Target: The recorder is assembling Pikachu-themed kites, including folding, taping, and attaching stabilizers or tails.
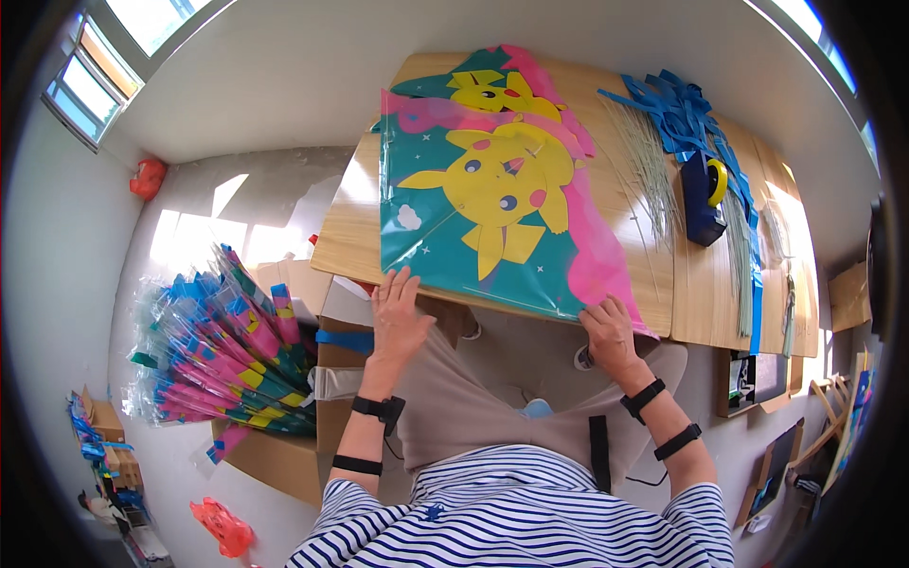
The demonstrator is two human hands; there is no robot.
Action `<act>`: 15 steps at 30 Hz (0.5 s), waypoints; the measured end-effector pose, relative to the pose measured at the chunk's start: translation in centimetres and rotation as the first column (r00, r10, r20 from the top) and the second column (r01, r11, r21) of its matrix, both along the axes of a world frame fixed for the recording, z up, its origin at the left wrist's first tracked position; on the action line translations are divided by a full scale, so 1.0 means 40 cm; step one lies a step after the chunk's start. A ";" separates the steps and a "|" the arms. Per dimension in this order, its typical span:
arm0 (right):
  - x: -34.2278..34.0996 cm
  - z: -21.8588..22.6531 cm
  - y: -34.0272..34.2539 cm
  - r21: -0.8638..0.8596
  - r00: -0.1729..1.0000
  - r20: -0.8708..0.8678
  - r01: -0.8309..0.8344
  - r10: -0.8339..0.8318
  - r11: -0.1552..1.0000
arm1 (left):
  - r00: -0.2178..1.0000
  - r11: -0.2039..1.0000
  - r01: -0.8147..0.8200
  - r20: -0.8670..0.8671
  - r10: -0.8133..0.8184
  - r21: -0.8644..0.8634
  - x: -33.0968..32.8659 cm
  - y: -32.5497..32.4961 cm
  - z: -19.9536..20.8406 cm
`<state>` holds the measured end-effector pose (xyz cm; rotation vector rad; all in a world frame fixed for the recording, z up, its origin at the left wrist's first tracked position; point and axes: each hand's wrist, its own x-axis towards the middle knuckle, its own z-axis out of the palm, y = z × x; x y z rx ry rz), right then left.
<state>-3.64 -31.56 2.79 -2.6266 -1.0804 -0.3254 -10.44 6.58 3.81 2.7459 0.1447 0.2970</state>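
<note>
A glossy printed plastic sheet (431, 237) lies spread over the near edge of the table, teal and pink with a large yellow cartoon figure. My left hand (401, 317) rests at its near left corner, fingers stretched onto the edge and thumb held apart. At the near right, my right hand (611, 331) has its fingers bent over the pink edge and closed on the sheet; its thumb is mostly hidden. Beyond lies another printed sheet (511, 90) in the same colours, partly covered by the near one.
Thin pale rods (649, 156), blue ribbon strips (672, 109) and a dark tape dispenser (703, 204) occupy the right of the wooden table (346, 227). On my left, a cardboard box (275, 464) holds many rolled, clear-wrapped printed bundles (227, 346). Red plastic bags (222, 526) lie on the floor.
</note>
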 end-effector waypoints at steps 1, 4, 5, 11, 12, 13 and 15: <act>0.002 0.012 0.004 0.061 0.999 0.028 0.035 -0.036 0.998 | 1.000 1.000 -0.021 0.002 0.021 -0.006 -0.016 0.040 0.011; 0.022 0.103 0.021 0.233 0.990 0.098 0.073 -0.098 0.970 | 0.994 0.994 -0.110 0.016 0.110 -0.007 -0.064 0.136 0.035; 0.023 0.163 0.031 0.283 0.989 0.116 0.052 -0.088 0.958 | 0.990 0.990 -0.139 0.016 0.139 -0.010 -0.076 0.159 0.043; 0.018 0.435 0.022 0.477 0.994 0.108 -0.059 0.008 0.877 | 0.929 0.877 -0.233 0.171 0.328 -0.420 -0.074 0.293 0.023; 0.015 0.462 0.009 0.505 0.995 0.095 -0.060 0.014 0.861 | 0.908 0.826 -0.224 0.198 0.370 -0.517 -0.051 0.298 0.036; 0.008 0.479 -0.003 0.575 1.000 0.000 0.022 -0.027 0.818 | 0.872 0.775 -0.265 0.200 0.446 -0.574 -0.032 0.303 0.049; -0.003 0.505 -0.020 0.700 0.982 -0.181 0.172 -0.061 0.693 | 0.915 0.762 -0.138 0.214 0.343 -0.633 -0.020 0.351 0.054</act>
